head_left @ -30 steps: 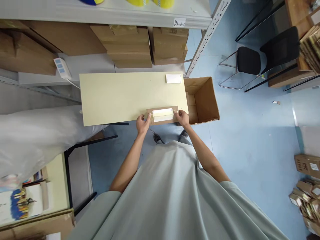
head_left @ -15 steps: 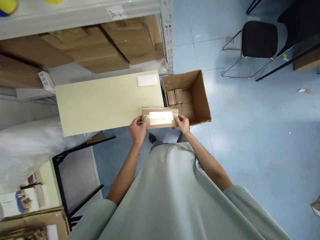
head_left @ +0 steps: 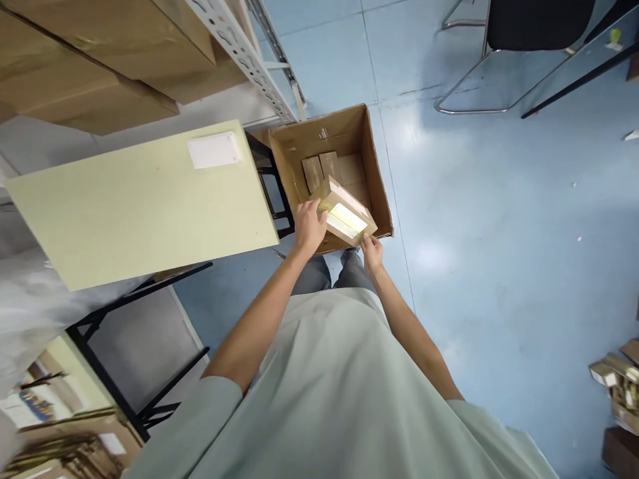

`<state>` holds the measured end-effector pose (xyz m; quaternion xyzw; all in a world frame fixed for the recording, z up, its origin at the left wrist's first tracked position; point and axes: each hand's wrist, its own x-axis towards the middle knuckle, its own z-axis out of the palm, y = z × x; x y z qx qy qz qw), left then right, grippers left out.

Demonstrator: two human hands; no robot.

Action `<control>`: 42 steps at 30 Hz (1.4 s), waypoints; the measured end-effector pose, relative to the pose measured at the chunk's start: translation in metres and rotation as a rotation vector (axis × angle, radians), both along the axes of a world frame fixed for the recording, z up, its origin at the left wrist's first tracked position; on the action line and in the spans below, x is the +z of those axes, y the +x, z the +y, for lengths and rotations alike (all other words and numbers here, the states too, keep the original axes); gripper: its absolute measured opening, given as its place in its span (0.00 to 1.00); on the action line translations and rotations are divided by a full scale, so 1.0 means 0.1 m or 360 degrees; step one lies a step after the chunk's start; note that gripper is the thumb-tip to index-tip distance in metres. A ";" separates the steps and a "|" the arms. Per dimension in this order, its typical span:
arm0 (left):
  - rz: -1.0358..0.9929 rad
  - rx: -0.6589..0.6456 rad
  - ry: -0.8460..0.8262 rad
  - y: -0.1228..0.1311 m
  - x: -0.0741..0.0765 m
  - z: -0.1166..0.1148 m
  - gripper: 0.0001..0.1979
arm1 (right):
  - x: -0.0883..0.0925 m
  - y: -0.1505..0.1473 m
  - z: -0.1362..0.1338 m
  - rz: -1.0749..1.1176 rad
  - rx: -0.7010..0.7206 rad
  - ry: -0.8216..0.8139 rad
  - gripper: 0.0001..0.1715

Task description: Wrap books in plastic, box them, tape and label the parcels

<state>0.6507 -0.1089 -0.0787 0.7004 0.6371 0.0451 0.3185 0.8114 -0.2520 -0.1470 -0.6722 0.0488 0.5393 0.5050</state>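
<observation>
A small cardboard box (head_left: 335, 230) with a white label and shiny tape is held tilted between my two hands. My left hand (head_left: 310, 226) grips its left end, and my right hand (head_left: 372, 253) pinches its lower right corner. Both hands are over the near part of a large open carton (head_left: 380, 179) on the floor. Inside that carton lie several smaller cardboard boxes (head_left: 313, 173), partly hidden by the held one.
Left of the carton is a pale yellow table (head_left: 144, 213) with a white rectangular item (head_left: 214, 150) on it. A metal shelf post (head_left: 249, 63) rises behind, beside big cardboard boxes (head_left: 100, 60). A black chair (head_left: 539, 26) stands at the far right.
Both hands have carried the small box right, from the table's edge to over the open carton, turning it so its right end dips. My view has shifted right as well.
</observation>
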 end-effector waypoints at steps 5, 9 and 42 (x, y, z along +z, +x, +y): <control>0.0062 -0.0253 -0.0072 0.40 -0.38 0.40 0.25 | -0.23 -0.01 0.18 0.0268 -0.0383 -0.0155 0.09; 0.0100 -0.0365 -0.0147 0.63 -0.81 0.68 0.29 | -0.53 -0.03 0.43 0.0359 -0.0611 -0.0300 0.05; -0.0067 -0.0704 -0.0541 0.57 -5.51 2.77 0.47 | -5.28 -0.15 2.68 0.0279 -0.0266 -0.0374 0.06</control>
